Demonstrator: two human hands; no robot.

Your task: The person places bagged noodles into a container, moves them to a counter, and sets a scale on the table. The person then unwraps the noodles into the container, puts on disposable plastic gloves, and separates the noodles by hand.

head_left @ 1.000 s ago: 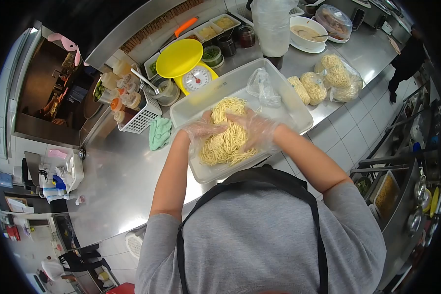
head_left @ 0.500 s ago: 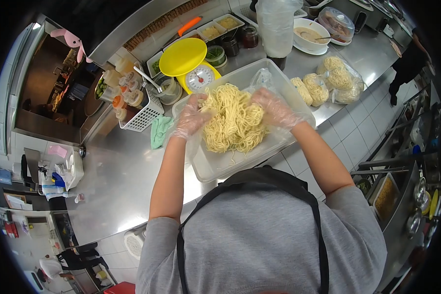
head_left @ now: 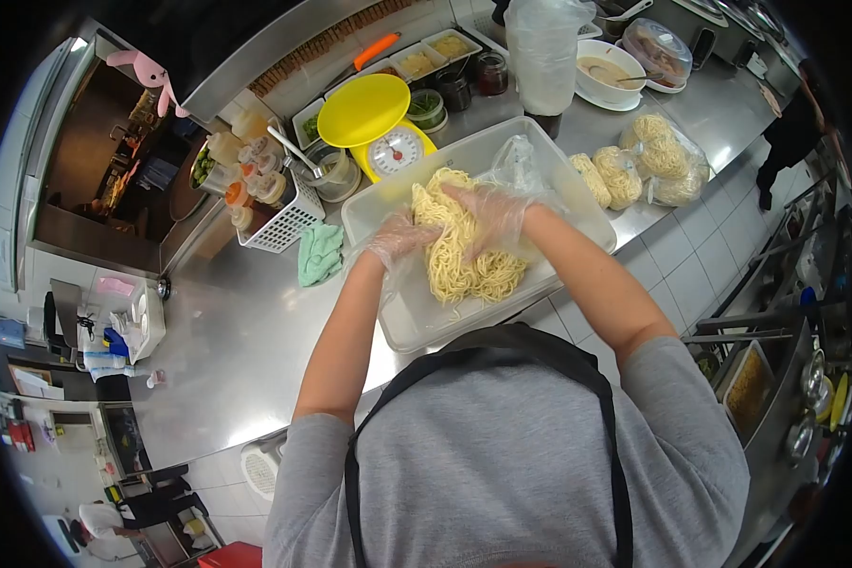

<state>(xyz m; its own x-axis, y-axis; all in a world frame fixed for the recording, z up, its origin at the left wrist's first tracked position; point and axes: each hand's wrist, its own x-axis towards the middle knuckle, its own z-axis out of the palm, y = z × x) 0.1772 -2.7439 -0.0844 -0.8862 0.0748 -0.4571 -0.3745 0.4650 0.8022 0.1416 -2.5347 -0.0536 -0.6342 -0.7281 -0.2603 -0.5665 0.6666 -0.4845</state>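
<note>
A loose heap of yellow noodles [head_left: 469, 270] lies in a translucent plastic tub [head_left: 402, 327] on the steel counter. My left hand [head_left: 405, 239], in a clear plastic glove, grips the heap's left side, its fingertips partly buried in the strands. From the right, my gloved right hand [head_left: 490, 213] is closed around the upper part of the noodles, thumb and fingers on either side of some strands. A crumpled clear plastic bag [head_left: 516, 161] rests inside the tub at its far right corner.
Behind the tub stands a yellow kitchen scale [head_left: 395, 151]. A white basket of sauce bottles [head_left: 284, 216] and a green cloth [head_left: 321, 254] are to the left. Bundled noodles [head_left: 618, 178] and a bowl of liquid [head_left: 608, 71] sit to the right. Other people are farther off.
Both hands have come closer together, the right one moving left over the noodles. The heap is gathered narrower and taller between them. The view has shifted slightly.
</note>
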